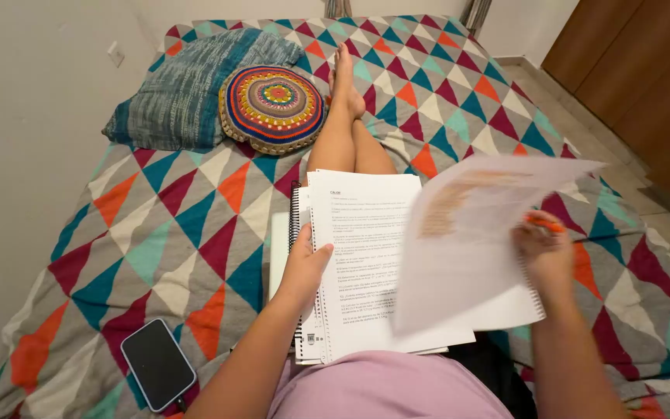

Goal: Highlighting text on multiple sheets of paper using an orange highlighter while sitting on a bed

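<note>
Right hand [544, 252], sheet [474, 233] tilted upward

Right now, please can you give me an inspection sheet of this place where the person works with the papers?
Surface: bed cover with coloured triangles.
Job's things: printed sheet on a spiral notebook on the lap; a loose sheet, blurred, is lifted.
Clutter: dark phone; round cushion; blue pillow.
Grips: left hand rests on the notebook edge; right hand holds the loose sheet and an orange pen.
Cables: nothing seen.
Surroundings: white wall, wooden door.
</note>
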